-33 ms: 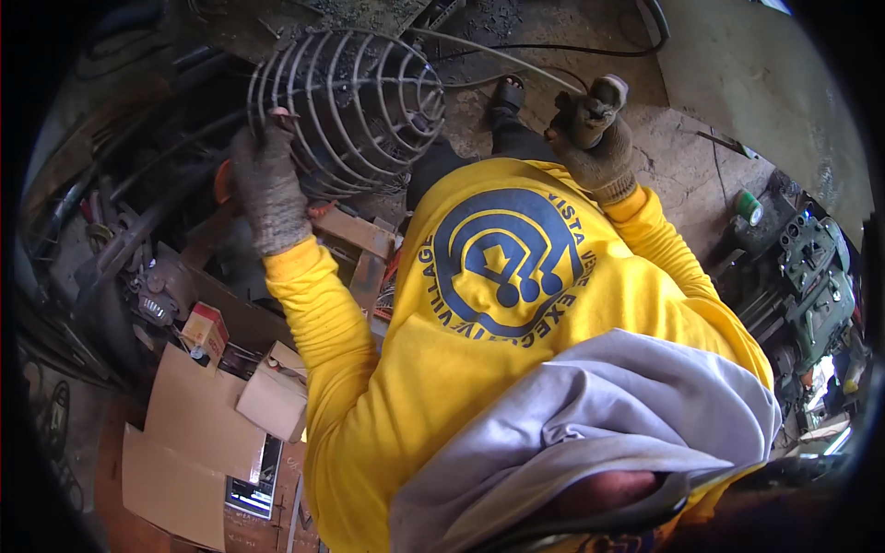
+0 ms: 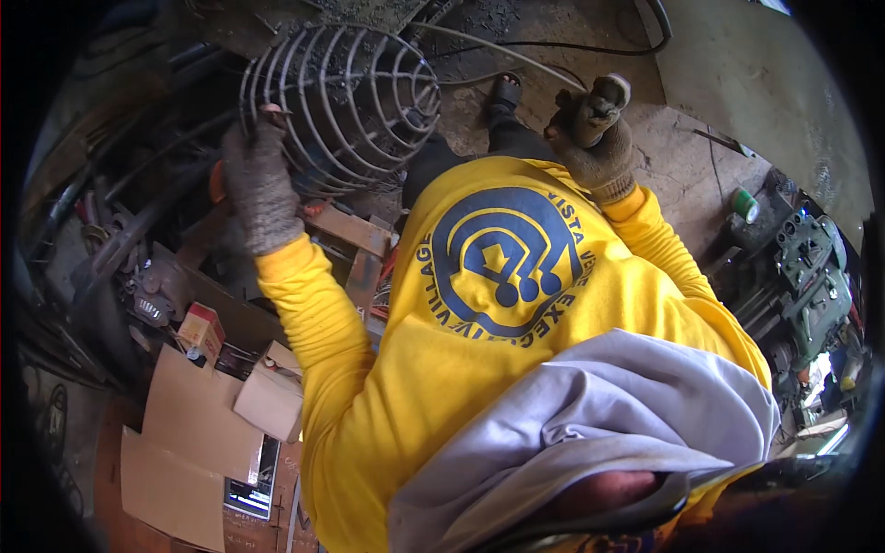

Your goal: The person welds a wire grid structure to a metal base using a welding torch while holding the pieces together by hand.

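Observation:
A rounded cage of grey metal rods [image 2: 346, 101], its hoops narrowing toward the right, is tilted on its side ahead of me. My left hand [image 2: 258, 170], in a brown knit glove with a bare fingertip showing, is closed on the cage's left edge. Right of the cage, my right hand [image 2: 599, 143] wears a similar glove and is closed around something with a stubby, pale-tipped end; I cannot make out its kind. A long pale rod or cable [image 2: 502, 53] runs from beside that hand toward the upper left.
Open cardboard boxes [image 2: 198, 415] lie at lower left, near a small red and yellow box [image 2: 200, 332]. Green machinery [image 2: 816, 286] stands at right beside a green can [image 2: 745, 205]. A large flat sheet [image 2: 765, 83] fills the upper right. A black cable [image 2: 572, 48] crosses the floor.
My left hand and the cage have shifted slightly to the left. My right hand stays almost where it was, still closed.

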Available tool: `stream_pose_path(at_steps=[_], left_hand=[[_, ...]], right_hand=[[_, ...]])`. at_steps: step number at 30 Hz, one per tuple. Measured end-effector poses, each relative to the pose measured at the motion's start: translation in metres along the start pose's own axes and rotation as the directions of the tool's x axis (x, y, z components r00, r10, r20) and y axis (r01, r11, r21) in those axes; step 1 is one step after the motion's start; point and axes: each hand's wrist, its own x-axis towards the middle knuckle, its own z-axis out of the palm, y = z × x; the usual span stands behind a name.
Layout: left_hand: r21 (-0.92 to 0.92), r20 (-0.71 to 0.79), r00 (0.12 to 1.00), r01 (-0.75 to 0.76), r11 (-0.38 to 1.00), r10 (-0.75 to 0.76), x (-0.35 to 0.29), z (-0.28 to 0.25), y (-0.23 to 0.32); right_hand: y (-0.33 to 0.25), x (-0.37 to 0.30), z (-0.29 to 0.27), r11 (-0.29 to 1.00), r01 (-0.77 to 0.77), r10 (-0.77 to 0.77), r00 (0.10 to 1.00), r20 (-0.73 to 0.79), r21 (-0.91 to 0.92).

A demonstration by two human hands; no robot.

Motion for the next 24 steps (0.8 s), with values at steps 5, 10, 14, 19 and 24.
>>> stream_pose_path(at_steps=[5, 10, 14, 19, 24], left_hand=[[-0.25, 0.324, 0.946, 0.091, 0.964, -0.005, 0.01, -0.011, 0.002], [-0.048, 0.293, 0.955, -0.032, 0.998, 0.045, 0.017, -0.006, 0.016], [0.114, 0.197, 0.969, -0.174, 0.978, 0.15, 0.013, -0.016, 0.026], [0.004, 0.223, 0.972, -0.076, 0.997, 0.074, 0.019, -0.011, 0.009], [-0.025, 0.25, 0.965, -0.08, 0.996, 0.084, 0.022, -0.014, -0.004]], right_hand=[[0.006, -0.001, -0.001, 0.991, 0.088, -0.096, 0.992, -0.076, -0.105], [-0.006, -0.006, 0.002, 0.999, -0.014, 0.01, 0.995, -0.104, -0.04], [-0.008, -0.003, 0.007, 0.999, 0.032, -0.031, 0.998, -0.061, 0.017], [-0.006, -0.006, 0.005, 1.0, -0.018, 0.018, 1.0, -0.011, 0.014], [-0.011, -0.007, 0.006, 0.997, -0.079, 0.079, 0.997, -0.006, 0.005]])
